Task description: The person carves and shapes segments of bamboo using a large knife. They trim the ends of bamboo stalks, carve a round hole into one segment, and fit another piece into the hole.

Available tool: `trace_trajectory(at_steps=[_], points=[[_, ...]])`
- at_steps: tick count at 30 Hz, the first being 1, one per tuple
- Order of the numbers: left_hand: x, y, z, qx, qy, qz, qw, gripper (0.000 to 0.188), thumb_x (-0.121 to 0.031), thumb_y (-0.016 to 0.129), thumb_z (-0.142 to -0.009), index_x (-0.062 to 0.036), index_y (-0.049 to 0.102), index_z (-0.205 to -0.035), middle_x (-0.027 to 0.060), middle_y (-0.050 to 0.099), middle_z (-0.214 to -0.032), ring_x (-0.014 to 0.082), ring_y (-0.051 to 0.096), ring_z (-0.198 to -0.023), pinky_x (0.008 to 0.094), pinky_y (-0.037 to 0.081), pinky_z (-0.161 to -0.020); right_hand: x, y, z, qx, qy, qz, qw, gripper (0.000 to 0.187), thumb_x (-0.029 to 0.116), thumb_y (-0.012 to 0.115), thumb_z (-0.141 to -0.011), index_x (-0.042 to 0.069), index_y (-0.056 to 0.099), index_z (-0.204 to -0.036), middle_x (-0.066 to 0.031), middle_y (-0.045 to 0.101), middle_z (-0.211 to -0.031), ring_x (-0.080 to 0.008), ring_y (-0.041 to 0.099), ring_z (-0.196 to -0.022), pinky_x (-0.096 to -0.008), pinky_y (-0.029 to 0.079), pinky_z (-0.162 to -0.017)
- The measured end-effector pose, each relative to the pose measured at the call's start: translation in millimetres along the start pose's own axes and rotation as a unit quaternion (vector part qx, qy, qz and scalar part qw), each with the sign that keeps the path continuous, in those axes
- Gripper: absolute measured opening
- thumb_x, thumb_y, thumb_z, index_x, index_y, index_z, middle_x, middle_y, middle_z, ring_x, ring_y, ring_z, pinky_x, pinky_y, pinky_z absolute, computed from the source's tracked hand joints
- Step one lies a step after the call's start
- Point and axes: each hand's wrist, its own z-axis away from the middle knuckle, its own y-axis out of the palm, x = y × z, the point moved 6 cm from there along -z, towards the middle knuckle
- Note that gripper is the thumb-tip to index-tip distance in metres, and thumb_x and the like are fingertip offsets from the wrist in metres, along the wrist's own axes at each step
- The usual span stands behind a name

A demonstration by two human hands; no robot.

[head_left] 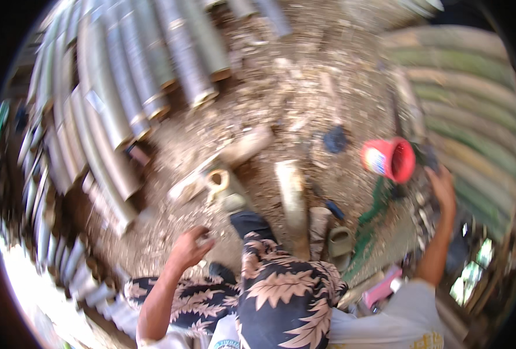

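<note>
Red bucket (pixel 389 160), lying tipped on the ground (pixel 304 72) with its open mouth toward the right; right hand (pixel 442 185) is stretched out just beside it, at a dark object (pixel 430 155). Blur there; cannot tell whether the fingers are closed on that object or only near it. Left hand (pixel 189 249) is well apart from the right, in mid-air, fingers loosely bent, nothing seen in the grasp. Nearest to it: a short hollow bamboo piece (pixel 218 180), open end up, beside the person's foot (pixel 235 203); contact between them likely, not certain. A pale log (pixel 293 200) lies to the right of the foot, with a slipper (pixel 340 241) and a green strip (pixel 376 203) farther right. Long poles (pixel 124 64) fill the left side. Risks, judged: the bucket could roll if the right hand or forearm knocks its rounded side; the bamboo piece could turn if the foot shifts, since neither hand steadies it; loose chips underfoot could spoil the footing during a long sideways reach.
</note>
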Motion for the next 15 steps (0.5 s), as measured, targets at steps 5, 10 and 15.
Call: trace_trajectory(at_steps=[5, 10, 15], points=[[-67.0, 47.1, -30.4, 0.167, 0.014, 0.251, 0.953, 0.065, -0.052, 0.068, -0.087, -0.0065, 0.056, -0.132, 0.0172, 0.066, -0.115, 0.0289, 0.065, -0.105, 0.0412, 0.052, -0.093, 105.9, 55.0, 67.2, 0.151, -0.218, -0.207, 0.942, 0.042, 0.007, 0.061, -0.086, 0.001, 0.052, -0.126, -0.0062, 0.065, -0.09, -0.0117, 0.06, -0.067, -0.027, 0.051, -0.064], [-116.0, 93.7, -56.4, 0.174, 0.102, 0.544, 0.814, 0.091, -0.067, 0.065, -0.082, -0.0033, 0.043, -0.143, 0.0057, 0.055, -0.106, 0.0151, 0.051, -0.1, 0.0301, 0.044, -0.086, 246.7, 205.4, 124.1, 0.278, -0.598, 0.065, 0.749, 0.063, 0.012, 0.062, -0.086, 0.008, 0.041, -0.144, -0.0159, 0.068, -0.093, -0.0287, 0.069, -0.075, -0.039, 0.056, -0.066], [-118.3, 130.4, -98.0, 0.043, 0.058, 0.86, 0.505, 0.076, -0.073, 0.049, -0.088, -0.0099, 0.048, -0.129, 0.0052, 0.051, -0.101, 0.0222, 0.049, -0.097, 0.0435, 0.041, -0.09, 299.8, 290.4, 170.0, 0.363, -0.65, 0.303, 0.595, 0.046, 0.019, 0.067, -0.079, 0.006, 0.055, -0.121, -0.0151, 0.067, -0.085, -0.033, 0.07, -0.074, -0.0418, 0.056, -0.063]])
